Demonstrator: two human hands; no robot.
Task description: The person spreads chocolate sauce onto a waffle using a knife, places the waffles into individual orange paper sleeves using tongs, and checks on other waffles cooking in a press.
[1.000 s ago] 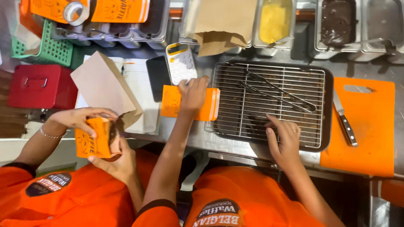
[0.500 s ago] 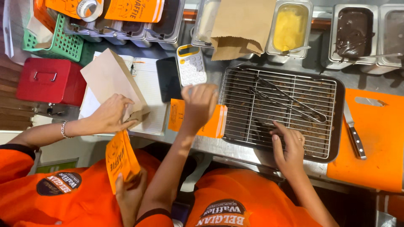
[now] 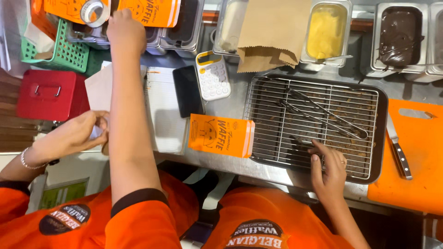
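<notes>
I am reaching my left hand (image 3: 124, 30) to the upper left of the frame, where it is touching a stack of orange printed paper sleeves (image 3: 154, 11) standing in a steel tub. Only the back of that hand is showing, so I cannot tell whether its fingers are gripping anything. My right hand (image 3: 328, 169) is resting at the lower right on a steel wire rack (image 3: 277, 124) set in a dark tray, its fingers (image 3: 316, 151) loose and spread, grasping nothing. Metal tongs (image 3: 325, 115) are lying across the rack.

One more flat orange paper sleeve (image 3: 221, 136) is lying on the steel bench (image 3: 230, 168), just left of the rack. Above it are a white calculator with a yellow top (image 3: 212, 76) and a black phone (image 3: 187, 90).

At the left edge, a co-worker's hand (image 3: 78, 133) with a bracelet is holding pale paper beside a red metal box (image 3: 48, 94). At the right, a knife (image 3: 398, 147) is lying on an orange cutting board (image 3: 415, 157).
</notes>
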